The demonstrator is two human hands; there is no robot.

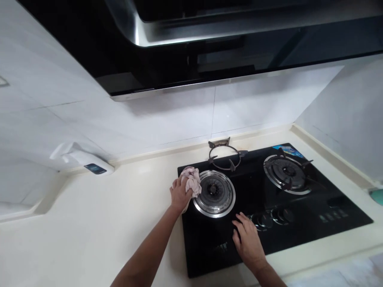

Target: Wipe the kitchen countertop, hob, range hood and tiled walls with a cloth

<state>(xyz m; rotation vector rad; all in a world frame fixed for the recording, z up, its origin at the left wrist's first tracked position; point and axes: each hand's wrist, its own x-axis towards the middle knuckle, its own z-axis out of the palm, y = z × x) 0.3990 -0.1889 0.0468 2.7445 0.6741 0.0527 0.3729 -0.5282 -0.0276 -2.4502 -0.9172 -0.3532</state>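
Observation:
My left hand (180, 194) is closed around a crumpled pinkish cloth (192, 181), which rests on the black glass gas stove (206, 243) at the left rim of the left burner (214, 193). That burner has no pan support over it. My right hand (247, 239) lies on the glass front of the stove with its fingers spread, just left of the control knobs (266, 220), holding nothing. Behind the left burner, a loose round pan support (224, 157) sits partly on the stove's back edge and partly on the counter.
The right burner (287, 171) carries its own pan support. A white spray bottle (92, 162) lies on its side by the wall on the pale counter (128, 207). Overhead hangs a black range hood (224, 59). Something green (377, 196) shows at the right edge.

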